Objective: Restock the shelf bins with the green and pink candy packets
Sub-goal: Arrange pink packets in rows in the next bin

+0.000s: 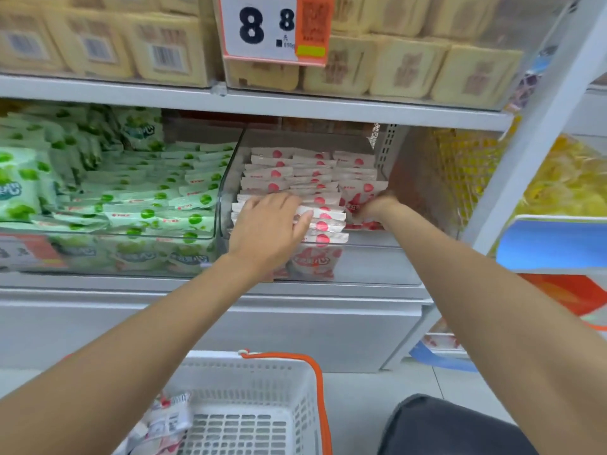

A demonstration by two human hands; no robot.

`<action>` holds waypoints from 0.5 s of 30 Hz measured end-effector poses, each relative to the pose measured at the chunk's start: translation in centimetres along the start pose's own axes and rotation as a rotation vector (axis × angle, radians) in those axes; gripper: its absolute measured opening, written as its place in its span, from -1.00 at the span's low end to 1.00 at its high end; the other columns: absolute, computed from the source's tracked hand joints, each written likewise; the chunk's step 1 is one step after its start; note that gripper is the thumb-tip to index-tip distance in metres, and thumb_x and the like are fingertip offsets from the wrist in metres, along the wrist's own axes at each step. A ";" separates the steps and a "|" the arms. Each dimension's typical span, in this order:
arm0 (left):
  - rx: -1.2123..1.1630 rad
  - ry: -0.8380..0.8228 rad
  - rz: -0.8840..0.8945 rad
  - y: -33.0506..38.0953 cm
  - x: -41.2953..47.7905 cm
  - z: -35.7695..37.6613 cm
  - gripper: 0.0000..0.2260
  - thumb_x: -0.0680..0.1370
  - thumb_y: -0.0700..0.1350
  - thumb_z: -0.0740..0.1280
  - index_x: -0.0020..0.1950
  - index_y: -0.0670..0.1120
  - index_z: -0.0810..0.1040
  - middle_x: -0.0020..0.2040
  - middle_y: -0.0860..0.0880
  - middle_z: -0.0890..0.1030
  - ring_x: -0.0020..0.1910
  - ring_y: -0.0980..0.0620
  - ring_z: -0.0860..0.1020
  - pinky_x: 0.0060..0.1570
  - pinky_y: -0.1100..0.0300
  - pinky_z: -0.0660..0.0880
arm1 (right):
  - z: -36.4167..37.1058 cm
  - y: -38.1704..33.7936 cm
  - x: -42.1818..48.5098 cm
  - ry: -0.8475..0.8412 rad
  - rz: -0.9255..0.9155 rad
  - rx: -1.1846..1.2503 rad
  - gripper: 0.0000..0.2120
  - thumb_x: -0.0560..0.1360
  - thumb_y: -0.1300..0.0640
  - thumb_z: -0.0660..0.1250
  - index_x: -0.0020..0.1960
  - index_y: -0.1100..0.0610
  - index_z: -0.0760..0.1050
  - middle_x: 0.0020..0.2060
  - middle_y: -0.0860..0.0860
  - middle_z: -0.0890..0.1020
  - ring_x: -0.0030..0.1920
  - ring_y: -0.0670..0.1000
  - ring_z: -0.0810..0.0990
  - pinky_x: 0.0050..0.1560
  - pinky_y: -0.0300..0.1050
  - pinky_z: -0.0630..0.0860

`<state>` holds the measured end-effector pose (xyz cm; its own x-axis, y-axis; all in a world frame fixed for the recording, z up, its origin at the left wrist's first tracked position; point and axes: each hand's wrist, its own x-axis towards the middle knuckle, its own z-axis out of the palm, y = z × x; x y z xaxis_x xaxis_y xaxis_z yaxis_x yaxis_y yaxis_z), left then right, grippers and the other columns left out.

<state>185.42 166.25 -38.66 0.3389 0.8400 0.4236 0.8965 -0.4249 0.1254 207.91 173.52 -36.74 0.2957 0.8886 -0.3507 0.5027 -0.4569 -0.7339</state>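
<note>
Head view:
- The left hand (269,224) lay flat on top of the pink packets (312,178), with its fingers straight and its palm down.
- It touched the front rows on the left side of the pile.
- The right hand (377,207) was at the right side of the same pile, with its fingers curled round a few pink packets in the front of the right row.
- The picture was a bit blurry there, so I could not count the packets it held.
- The pink packets stood in neat rows inside a clear bin (377,257) on the middle shelf, and both hands were inside that bin.
- The green packets (147,192) sat in the clear bin on the left (131,236), just beside the pink one, and no hand touched them.
- A white basket (256,405) with an orange handle sat low, between the two arms.
- A few more packets (167,418) lay in its left corner, well apart from the hands.
- Pale yellow packs (410,70) filled the shelf above, behind a price sign (259,27) with big eights.
</note>
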 end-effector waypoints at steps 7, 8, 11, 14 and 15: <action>0.016 0.024 0.012 0.1 0.0 0.2 -0.44 0.60 0.17 -0.14 0.27 -0.06 0.52 0.20 -0.01 0.59 0.22 -0.02 0.51 0.20 0.03 0.35 | 1.6 1.0 4.2 -0.017 0.078 0.639 -0.47 0.56 -0.09 -0.05 0.28 0.12 0.53 0.19 0.12 0.61 0.23 0.18 0.55 0.36 0.00 0.34; 0.019 0.029 0.011 0.1 -0.1 0.2 -0.45 0.60 0.16 -0.14 0.27 -0.06 0.52 0.20 -0.01 0.60 0.22 -0.02 0.52 0.20 0.03 0.35 | 1.7 0.9 3.6 -0.040 0.050 0.600 -0.48 0.57 -0.08 -0.04 0.29 0.13 0.53 0.19 0.13 0.61 0.22 0.19 0.56 0.35 -0.01 0.35; 0.032 0.033 0.006 0.0 -0.2 0.2 -0.46 0.61 0.16 -0.12 0.27 -0.06 0.52 0.21 -0.02 0.59 0.23 -0.02 0.51 0.21 0.03 0.35 | 1.2 0.0 0.2 -0.039 -0.037 0.071 -0.65 0.55 0.12 0.29 0.29 0.22 0.47 0.22 0.16 0.58 0.14 0.14 0.59 -0.02 -0.13 0.54; -0.003 0.006 0.005 0.0 -0.3 0.0 -0.48 0.62 0.15 -0.09 0.29 -0.08 0.50 0.24 -0.03 0.57 0.26 -0.03 0.49 0.24 0.03 0.34 | 1.1 0.3 0.4 -0.028 -0.061 -0.130 -0.54 0.49 0.22 0.41 0.36 0.23 0.42 0.32 0.13 0.51 0.28 0.13 0.52 0.11 -0.08 0.54; -0.034 -0.004 0.009 0.0 -0.3 -0.2 -0.50 0.63 0.15 -0.07 0.30 -0.09 0.49 0.26 -0.05 0.56 0.27 -0.04 0.47 0.26 0.02 0.33 | 1.0 0.5 0.3 -0.023 -0.102 -0.228 -0.51 0.51 0.17 0.40 0.39 0.21 0.39 0.34 0.11 0.49 0.34 0.13 0.47 0.25 -0.07 0.48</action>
<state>185.27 165.96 -38.63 0.3484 0.8373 0.4214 0.8830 -0.4440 0.1523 207.41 173.62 -37.83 0.2170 0.9299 -0.2970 0.7002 -0.3603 -0.6164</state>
